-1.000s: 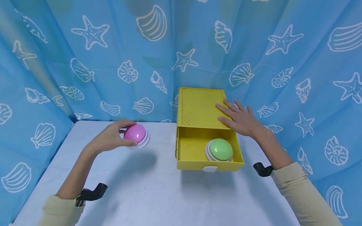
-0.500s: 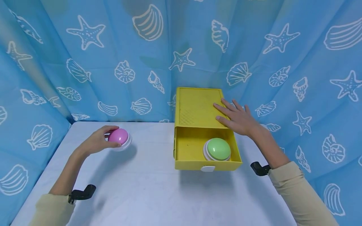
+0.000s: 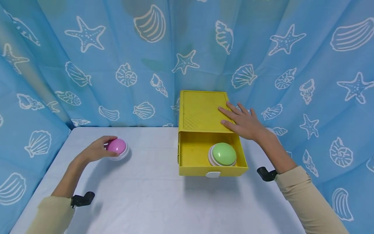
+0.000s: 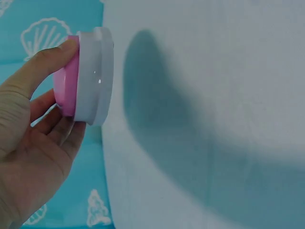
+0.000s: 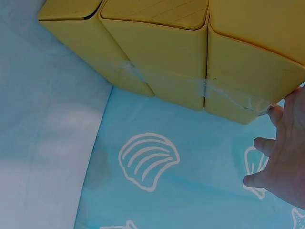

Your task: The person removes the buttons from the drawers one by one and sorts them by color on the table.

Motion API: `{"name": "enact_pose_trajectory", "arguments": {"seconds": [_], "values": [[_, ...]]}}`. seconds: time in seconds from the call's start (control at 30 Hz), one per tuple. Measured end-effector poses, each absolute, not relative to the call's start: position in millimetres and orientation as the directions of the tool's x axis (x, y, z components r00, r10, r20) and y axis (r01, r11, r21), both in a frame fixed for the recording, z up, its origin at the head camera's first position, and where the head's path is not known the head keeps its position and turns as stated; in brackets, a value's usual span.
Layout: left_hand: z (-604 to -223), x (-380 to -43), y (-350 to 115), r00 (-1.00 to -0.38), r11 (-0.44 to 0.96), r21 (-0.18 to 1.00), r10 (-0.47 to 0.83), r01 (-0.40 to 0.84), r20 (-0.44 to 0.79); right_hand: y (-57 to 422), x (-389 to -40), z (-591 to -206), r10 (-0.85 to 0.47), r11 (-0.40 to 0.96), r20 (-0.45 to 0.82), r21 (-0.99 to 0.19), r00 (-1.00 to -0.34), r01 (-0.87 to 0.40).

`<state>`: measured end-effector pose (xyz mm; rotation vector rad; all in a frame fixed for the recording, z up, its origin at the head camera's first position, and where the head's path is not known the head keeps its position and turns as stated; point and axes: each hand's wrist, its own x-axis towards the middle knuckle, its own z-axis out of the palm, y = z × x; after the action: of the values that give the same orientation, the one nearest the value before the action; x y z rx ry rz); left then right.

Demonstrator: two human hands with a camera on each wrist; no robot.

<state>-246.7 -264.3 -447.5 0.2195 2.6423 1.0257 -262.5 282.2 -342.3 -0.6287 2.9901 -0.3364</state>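
Note:
In the head view my left hand (image 3: 96,149) pinches a round push button with a glossy pink dome (image 3: 117,146) and a white base, close over the left of the table. The left wrist view shows the thumb and fingertips around the pink rim of the button (image 4: 69,81), its white base turned away from the palm. My right hand (image 3: 245,123) rests with spread fingers on the top of a yellow drawer box (image 3: 204,107). The box's drawer is pulled out, and inside sits a similar button with a green dome (image 3: 224,154) and white base.
White cloth covers the table (image 3: 152,195). A blue curtain (image 3: 163,65) with white shell and starfish prints hangs at the back and sides. The drawer's white handle (image 3: 213,174) faces the front. Clear tape (image 5: 209,88) runs along the box's side in the right wrist view.
My left hand has carried the pink button to the left and lowered it toward the table. The right hand stays on the box, and the head view has shifted slightly.

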Motion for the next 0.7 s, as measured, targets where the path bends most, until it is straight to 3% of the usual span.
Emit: {"name": "enact_pose_trajectory", "arguments": {"seconds": [0.7], "values": [[-476.8,-256.3,-269.9,-0.936,0.749,0.662,0.220,-0.018,-0.275,281.9,-260.2,-339.2,-0.410,0.896,-0.045,-0.207,-0.911,-0.393]]}}
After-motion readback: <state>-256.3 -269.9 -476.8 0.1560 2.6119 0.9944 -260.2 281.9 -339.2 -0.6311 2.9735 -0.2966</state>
